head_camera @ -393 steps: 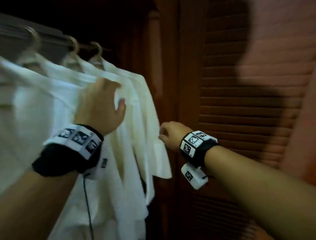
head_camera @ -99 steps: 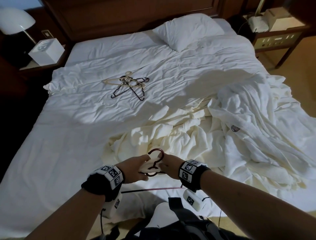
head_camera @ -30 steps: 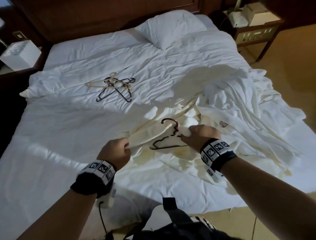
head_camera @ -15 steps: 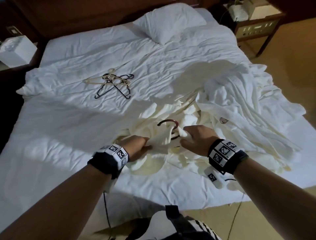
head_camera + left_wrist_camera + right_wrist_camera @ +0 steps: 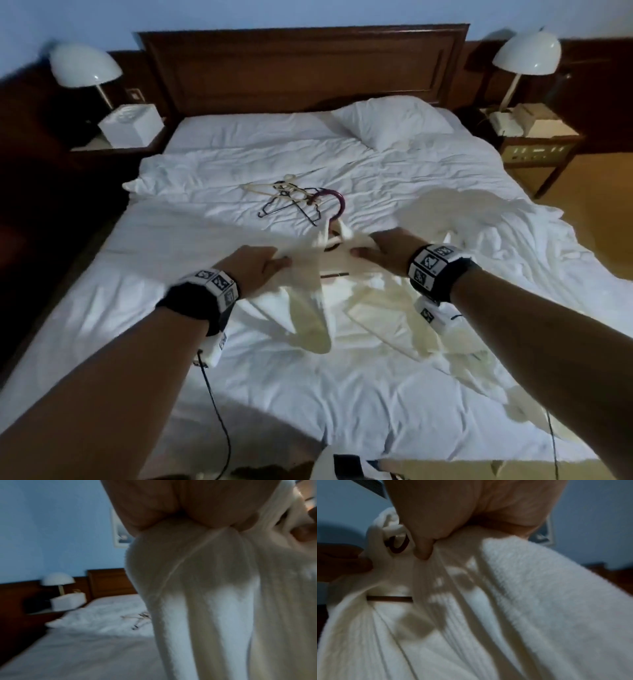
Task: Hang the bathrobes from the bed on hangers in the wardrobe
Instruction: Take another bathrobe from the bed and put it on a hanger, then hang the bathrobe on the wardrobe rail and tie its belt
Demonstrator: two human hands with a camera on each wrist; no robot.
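Note:
A cream bathrobe hangs on a dark red hanger that I hold up over the bed. My left hand grips the robe's left shoulder. My right hand grips the right shoulder, thumb pressed into the cloth near the hanger's neck. The hanger's crossbar shows inside the collar opening. The robe's lower part trails onto the sheet. More crumpled cream robe cloth lies on the bed's right side.
Several spare hangers lie tangled mid-bed. A pillow sits by the wooden headboard. Nightstands with white lamps flank the bed; a white box stands on the left one. A cable hangs from my left wrist.
Both hands have lifted the robe on its hanger off the bed, spreading it by the shoulders. The hanger's hook now stands upright. My view has tilted up toward the headboard.

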